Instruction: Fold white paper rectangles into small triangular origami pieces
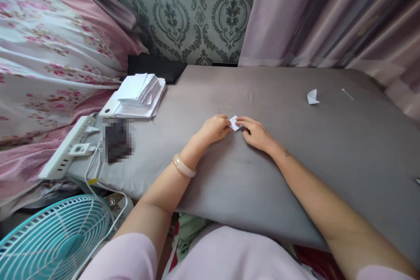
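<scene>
Here, hands (pixel 217 128) hold white paper (pixel 233 123) by opposite edges; grey cloth (pixel 249 92) spreads around.

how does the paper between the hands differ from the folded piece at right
The central paper looks flat and squarish; the folded piece looks notched, with pointed corners. The left hand and right hand touch the central paper; neither touches the folded piece. Both are white.

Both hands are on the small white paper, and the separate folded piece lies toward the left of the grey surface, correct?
Wrong side: the head view shows the separate folded piece toward the right of the grey surface. The left hand and right hand are indeed on the small white paper.
</scene>
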Available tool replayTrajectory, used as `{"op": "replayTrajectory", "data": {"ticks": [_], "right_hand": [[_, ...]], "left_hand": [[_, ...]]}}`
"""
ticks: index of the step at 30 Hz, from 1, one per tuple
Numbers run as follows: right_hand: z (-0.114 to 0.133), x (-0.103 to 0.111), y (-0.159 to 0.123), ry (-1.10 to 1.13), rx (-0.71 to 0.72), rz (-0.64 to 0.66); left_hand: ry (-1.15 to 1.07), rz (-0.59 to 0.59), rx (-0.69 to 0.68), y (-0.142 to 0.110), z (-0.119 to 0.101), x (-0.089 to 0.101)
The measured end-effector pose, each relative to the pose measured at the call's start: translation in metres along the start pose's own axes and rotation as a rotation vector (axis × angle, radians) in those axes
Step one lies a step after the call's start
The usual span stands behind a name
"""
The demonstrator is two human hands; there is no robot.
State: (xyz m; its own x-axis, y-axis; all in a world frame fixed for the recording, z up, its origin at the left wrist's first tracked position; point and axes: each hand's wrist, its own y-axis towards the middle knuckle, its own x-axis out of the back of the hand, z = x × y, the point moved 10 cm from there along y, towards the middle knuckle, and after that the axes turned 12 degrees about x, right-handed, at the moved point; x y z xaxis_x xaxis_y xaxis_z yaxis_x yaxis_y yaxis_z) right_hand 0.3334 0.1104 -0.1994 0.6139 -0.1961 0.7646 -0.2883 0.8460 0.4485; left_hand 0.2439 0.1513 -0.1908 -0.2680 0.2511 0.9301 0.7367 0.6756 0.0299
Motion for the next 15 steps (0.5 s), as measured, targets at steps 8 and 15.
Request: {"op": "replayTrajectory", "data": {"ticks": [8,15], "right_hand": [[0.006,0.001,-0.006,-0.07,-0.028,-0.07],[-0.002,0.001,-0.004,-0.086,-0.044,-0.073]], "left_hand": [[-0.175,-0.076,0.026,0.006,0.014,0.003],[-0.125,-0.098,0.024,0.007,0.016,-0.002]]}}
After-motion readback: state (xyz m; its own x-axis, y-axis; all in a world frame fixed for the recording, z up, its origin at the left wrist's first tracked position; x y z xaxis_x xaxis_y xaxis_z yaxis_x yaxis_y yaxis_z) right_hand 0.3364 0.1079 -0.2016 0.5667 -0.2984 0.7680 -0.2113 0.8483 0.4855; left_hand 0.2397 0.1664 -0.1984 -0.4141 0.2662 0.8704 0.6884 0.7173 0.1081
